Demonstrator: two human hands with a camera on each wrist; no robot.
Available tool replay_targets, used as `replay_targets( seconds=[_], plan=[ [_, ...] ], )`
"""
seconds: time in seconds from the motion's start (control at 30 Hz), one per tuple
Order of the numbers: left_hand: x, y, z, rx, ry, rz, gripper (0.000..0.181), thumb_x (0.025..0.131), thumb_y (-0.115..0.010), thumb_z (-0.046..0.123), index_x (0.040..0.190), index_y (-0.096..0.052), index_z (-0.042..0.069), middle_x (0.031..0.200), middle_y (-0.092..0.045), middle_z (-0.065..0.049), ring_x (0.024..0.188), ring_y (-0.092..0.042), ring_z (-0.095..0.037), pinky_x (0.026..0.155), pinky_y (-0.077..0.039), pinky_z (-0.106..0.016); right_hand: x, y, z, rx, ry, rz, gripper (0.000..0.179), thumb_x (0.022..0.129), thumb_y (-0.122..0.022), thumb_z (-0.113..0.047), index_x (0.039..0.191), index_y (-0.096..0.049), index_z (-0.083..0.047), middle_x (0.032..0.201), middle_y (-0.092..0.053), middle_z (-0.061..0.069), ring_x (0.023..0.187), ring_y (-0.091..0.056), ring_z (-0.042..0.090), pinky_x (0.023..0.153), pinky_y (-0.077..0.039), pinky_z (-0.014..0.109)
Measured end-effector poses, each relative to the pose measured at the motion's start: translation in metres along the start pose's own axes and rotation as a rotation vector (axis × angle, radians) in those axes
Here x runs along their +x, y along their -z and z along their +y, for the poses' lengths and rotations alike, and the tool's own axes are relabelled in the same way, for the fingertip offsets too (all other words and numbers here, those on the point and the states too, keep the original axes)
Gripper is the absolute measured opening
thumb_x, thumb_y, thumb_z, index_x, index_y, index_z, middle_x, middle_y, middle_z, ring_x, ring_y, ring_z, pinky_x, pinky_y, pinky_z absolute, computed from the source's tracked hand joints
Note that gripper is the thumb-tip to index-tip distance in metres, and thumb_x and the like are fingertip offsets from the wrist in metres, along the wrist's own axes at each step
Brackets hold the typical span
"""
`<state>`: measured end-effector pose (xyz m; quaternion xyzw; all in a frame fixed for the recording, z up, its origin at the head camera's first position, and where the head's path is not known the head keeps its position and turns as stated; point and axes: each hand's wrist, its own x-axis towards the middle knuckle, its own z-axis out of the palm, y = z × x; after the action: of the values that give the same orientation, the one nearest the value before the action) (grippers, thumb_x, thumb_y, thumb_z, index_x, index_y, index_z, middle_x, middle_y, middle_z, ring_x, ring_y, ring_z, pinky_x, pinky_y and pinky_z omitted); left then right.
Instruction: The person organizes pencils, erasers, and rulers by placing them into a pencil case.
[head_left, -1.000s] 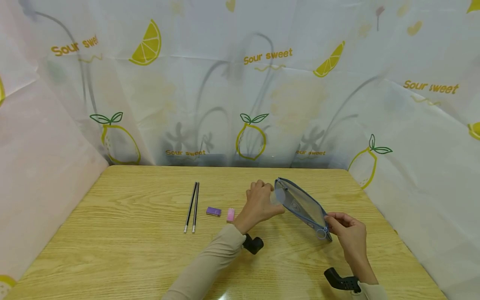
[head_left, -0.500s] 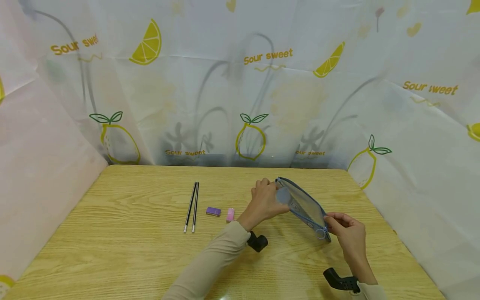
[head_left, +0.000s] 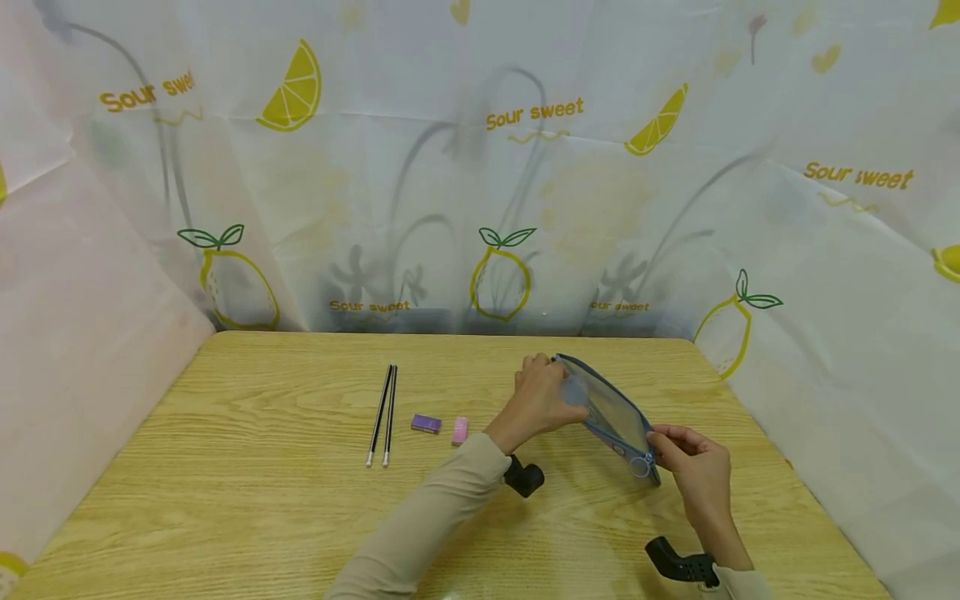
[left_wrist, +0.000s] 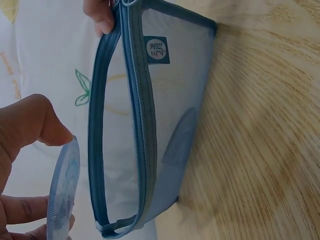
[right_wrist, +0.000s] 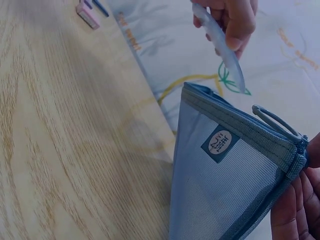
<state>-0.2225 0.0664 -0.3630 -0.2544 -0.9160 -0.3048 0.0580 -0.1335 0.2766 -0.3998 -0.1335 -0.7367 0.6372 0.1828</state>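
A blue zippered mesh pouch (head_left: 613, 410) stands tilted on the right of the table, its mouth gaping toward the left in the left wrist view. My right hand (head_left: 697, 471) pinches the zipper-pull end of the pouch, beside a ring pull (right_wrist: 275, 120). Between thumb and fingers, my left hand (head_left: 538, 398) holds a clear, round-edged protractor (left_wrist: 64, 187) with fine marks along its edge. The protractor is just outside the pouch's open mouth in the left wrist view and overlaps the pouch in the head view. A small label (right_wrist: 220, 142) is sewn on the mesh.
Two dark pencils (head_left: 381, 415) with white ends lie left of centre on the wooden table (head_left: 247, 500). Beside them are a purple eraser (head_left: 426, 423) and a pink eraser (head_left: 460, 430). A lemon-print sheet (head_left: 420, 183) stands around the back and sides.
My left hand has moved right with the protractor, closer to the pouch's mouth. The right hand and the pouch have stayed nearly in place.
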Motion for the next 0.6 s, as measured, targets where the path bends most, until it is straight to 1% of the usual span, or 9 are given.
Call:
replay_targets(
  seconds=[0.07, 0.17, 0.3, 0.37, 0.47, 0.53, 0.6],
  plan=[
    [0.002, -0.001, 0.001, 0.011, 0.000, -0.010, 0.047, 0.077, -0.079, 0.037, 0.111, -0.068, 0.007, 0.104, -0.056, -0.006, 0.091, -0.042, -0.020, 0.075, -0.036, -0.032, 0.000, 0.000, -0.001, -0.007, -0.009, 0.003, 0.021, 0.087, -0.072, -0.004, 0.098, -0.068, 0.013, 0.079, -0.069, 0.003, 0.065, -0.066, 0.013, 0.059, -0.055, 0.025],
    [0.004, -0.001, 0.003, 0.009, -0.003, -0.019, 0.040, 0.076, -0.080, 0.035, 0.104, -0.070, 0.009, 0.099, -0.056, -0.004, 0.087, -0.041, -0.019, 0.072, -0.035, -0.031, -0.001, -0.001, -0.001, -0.012, -0.019, 0.006, 0.022, 0.087, -0.072, -0.005, 0.099, -0.068, 0.013, 0.079, -0.069, 0.003, 0.064, -0.066, 0.013, 0.059, -0.055, 0.025],
    [0.006, -0.002, 0.006, 0.019, -0.017, -0.028, 0.030, 0.075, -0.079, 0.034, 0.089, -0.069, 0.010, 0.088, -0.052, -0.001, 0.081, -0.039, -0.018, 0.067, -0.033, -0.029, -0.001, 0.000, -0.001, -0.012, -0.019, 0.007, 0.023, 0.087, -0.072, -0.005, 0.100, -0.068, 0.014, 0.080, -0.070, 0.005, 0.063, -0.065, 0.013, 0.059, -0.055, 0.025],
    [0.007, -0.003, 0.007, 0.034, -0.020, -0.032, 0.029, 0.074, -0.079, 0.035, 0.086, -0.069, 0.011, 0.087, -0.053, -0.001, 0.081, -0.040, -0.018, 0.066, -0.034, -0.029, -0.001, 0.000, -0.001, -0.013, -0.014, 0.007, 0.023, 0.086, -0.073, -0.006, 0.099, -0.068, 0.013, 0.080, -0.070, 0.005, 0.063, -0.065, 0.013, 0.059, -0.055, 0.025],
    [0.010, -0.006, 0.009, 0.050, -0.028, -0.033, 0.029, 0.074, -0.080, 0.036, 0.083, -0.069, 0.012, 0.087, -0.058, -0.001, 0.082, -0.043, -0.018, 0.066, -0.035, -0.030, -0.001, 0.000, 0.001, -0.012, 0.005, 0.005, 0.021, 0.086, -0.073, -0.007, 0.097, -0.070, 0.011, 0.079, -0.070, 0.004, 0.064, -0.065, 0.013, 0.059, -0.055, 0.025],
    [0.012, -0.007, 0.009, 0.056, -0.031, -0.040, 0.029, 0.073, -0.081, 0.037, 0.077, -0.066, 0.012, 0.083, -0.057, 0.000, 0.081, -0.043, -0.018, 0.064, -0.034, -0.029, -0.001, 0.001, 0.002, -0.022, 0.014, 0.005, 0.019, 0.087, -0.072, -0.007, 0.096, -0.070, 0.009, 0.078, -0.069, 0.001, 0.064, -0.066, 0.014, 0.059, -0.055, 0.026],
    [0.013, -0.009, 0.009, 0.057, -0.042, -0.044, 0.032, 0.073, -0.081, 0.037, 0.068, -0.060, 0.013, 0.075, -0.053, 0.002, 0.077, -0.042, -0.017, 0.062, -0.031, -0.028, -0.002, 0.000, 0.001, -0.030, 0.013, 0.005, 0.019, 0.087, -0.072, -0.007, 0.097, -0.070, 0.009, 0.077, -0.069, 0.000, 0.064, -0.066, 0.014, 0.060, -0.055, 0.026]
  ],
)
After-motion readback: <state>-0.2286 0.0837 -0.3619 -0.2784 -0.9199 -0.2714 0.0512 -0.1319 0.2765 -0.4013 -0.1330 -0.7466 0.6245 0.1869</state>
